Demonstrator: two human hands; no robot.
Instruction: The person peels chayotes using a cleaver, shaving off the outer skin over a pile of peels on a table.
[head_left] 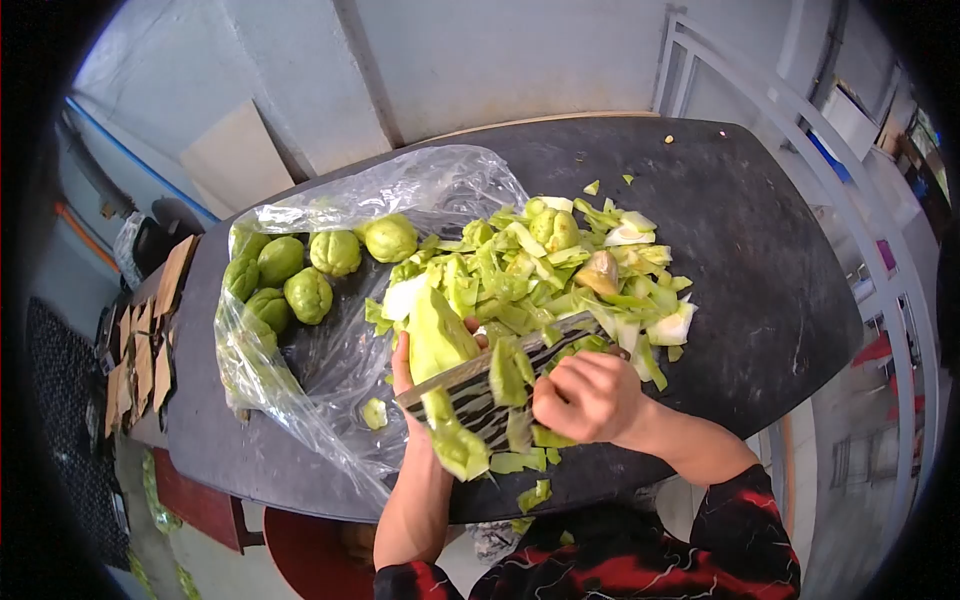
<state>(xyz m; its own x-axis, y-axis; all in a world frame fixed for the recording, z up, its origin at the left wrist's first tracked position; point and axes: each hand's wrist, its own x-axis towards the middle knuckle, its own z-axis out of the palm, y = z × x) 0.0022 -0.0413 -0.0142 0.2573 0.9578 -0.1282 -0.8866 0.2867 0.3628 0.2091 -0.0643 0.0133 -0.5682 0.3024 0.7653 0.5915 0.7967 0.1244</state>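
Head view: left hand (403, 370) curling round peeled chayote (438, 345) beside peel heap (475, 283), seemingly steadying it for slicing; right hand (595, 397) clenching knife (478, 396) nearside of heap; whole chayotes (308, 296) lying left of heap.

A pale board (240, 158) leans against the wall (520, 60), left of a metal railing (783, 92).

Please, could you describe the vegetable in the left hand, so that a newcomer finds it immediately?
On the dark table, find the left hand near the peelings. It holds the vegetable, just beyond the broad knife. Unlike the unpeeled ones at picture left, it is paler, with long, smooth cut faces.
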